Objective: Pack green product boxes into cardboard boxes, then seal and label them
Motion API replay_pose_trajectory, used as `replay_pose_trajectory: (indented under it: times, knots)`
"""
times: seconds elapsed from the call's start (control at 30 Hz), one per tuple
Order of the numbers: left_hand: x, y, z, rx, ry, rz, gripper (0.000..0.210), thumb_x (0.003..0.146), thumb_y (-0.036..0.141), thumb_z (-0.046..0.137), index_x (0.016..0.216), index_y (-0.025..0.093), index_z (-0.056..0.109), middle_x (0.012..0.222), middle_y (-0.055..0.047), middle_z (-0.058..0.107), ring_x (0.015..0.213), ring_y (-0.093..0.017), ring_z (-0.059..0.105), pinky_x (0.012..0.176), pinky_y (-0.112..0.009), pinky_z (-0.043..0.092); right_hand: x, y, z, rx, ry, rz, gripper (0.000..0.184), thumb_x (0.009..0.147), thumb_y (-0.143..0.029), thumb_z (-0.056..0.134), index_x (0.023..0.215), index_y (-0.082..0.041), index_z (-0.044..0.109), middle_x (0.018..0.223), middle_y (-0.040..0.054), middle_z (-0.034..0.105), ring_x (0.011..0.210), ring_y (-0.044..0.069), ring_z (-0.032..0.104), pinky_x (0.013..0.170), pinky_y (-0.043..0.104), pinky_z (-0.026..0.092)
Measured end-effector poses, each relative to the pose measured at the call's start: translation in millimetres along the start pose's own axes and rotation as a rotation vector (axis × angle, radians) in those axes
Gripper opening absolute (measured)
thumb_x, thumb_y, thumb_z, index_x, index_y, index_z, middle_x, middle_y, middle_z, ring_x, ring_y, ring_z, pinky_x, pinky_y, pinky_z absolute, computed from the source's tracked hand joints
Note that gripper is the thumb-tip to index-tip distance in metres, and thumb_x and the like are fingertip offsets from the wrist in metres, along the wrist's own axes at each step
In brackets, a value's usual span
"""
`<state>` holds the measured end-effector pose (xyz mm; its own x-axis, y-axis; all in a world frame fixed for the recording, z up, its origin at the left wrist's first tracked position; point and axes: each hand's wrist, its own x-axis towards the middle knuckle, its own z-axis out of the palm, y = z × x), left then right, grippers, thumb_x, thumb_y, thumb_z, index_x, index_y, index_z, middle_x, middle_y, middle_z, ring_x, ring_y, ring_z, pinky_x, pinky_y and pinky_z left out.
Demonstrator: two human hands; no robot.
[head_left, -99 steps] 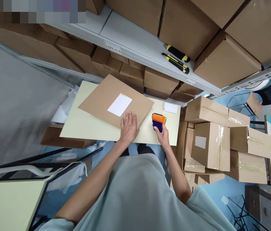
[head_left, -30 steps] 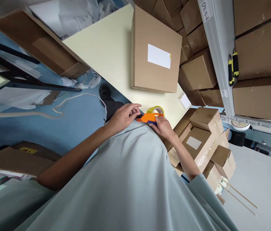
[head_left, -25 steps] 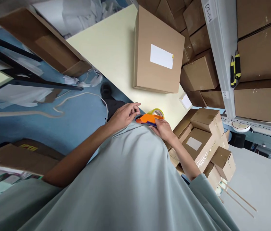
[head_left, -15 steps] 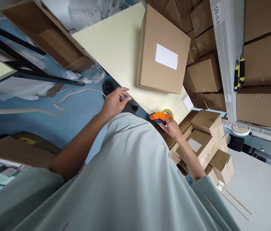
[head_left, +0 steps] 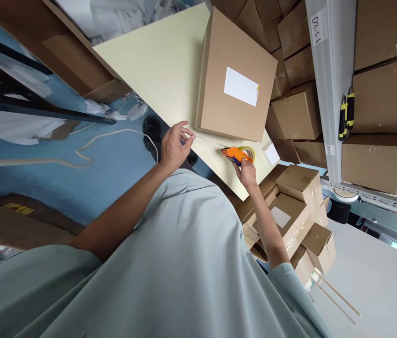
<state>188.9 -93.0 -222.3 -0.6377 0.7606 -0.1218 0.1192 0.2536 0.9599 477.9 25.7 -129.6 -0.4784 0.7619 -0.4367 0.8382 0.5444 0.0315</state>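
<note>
- My right grip (head_left: 247,172) is clamped on the orange and blue tape dispenser (head_left: 234,154), above the tabletop (head_left: 152,70); its nose points toward the left grip (head_left: 175,146).
- The left grip's thumb and fingertips are drawn close together. A faint clear strip (head_left: 209,140) seems to run between it and the dispenser; I cannot tell whether it is pinched.
- I judge the dispenser light and stiff, probably hard plastic, steadiest held by its handle end, where my right grip has it. I'd keep clear of the nose, likely toothed.
- A round yellow tape roll (head_left: 249,151) sits just beyond my right grip, glossy; the strip is likely thin, limp and sticky.
- Beyond both grips lies the cardboard box (head_left: 239,70), matte, flat-faced and straight-edged, with a smooth white label (head_left: 241,87). It looks rigid; I'd take it by opposite sides.
</note>
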Motion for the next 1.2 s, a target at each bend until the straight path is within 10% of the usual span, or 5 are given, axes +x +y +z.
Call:
replay_pose_trajectory:
  times: [0.33,0.63,1.2]
  knots:
    - [13,-7,25.7,-0.025,0.097,-0.049,0.05,0.101,0.036,0.067,0.147,0.018,0.061,0.112,-0.01,0.079,0.102,-0.022,0.073,0.096,-0.04,0.061,12,-13,20,0.003,0.009,0.079,0.043,0.118,-0.047,0.049,0.136,-0.011,0.062,0.12,0.0262,0.077,0.119,0.038,0.076,0.113,0.056,0.057]
    - [19,1,22.0,-0.014,0.019,-0.05,0.081,0.11,0.074,0.026,0.132,0.006,0.064,0.113,-0.003,0.076,0.127,-0.017,0.063,0.093,-0.044,0.049,26,-18,18,-0.031,0.013,0.12,0.039,0.117,-0.043,0.054,0.134,-0.009,0.063,0.121,0.0265,0.077,0.12,0.037,0.076,0.111,0.053,0.058]
    - [15,-9,27.7,0.04,0.034,0.048,0.055,0.105,0.051,0.066,0.15,0.02,0.062,0.131,-0.014,0.075,0.131,-0.033,0.067,0.113,-0.052,0.054,32,-14,14,-0.076,-0.038,0.098,0.041,0.118,-0.046,0.052,0.139,-0.012,0.063,0.129,0.0247,0.075,0.126,0.037,0.075,0.109,0.053,0.061]
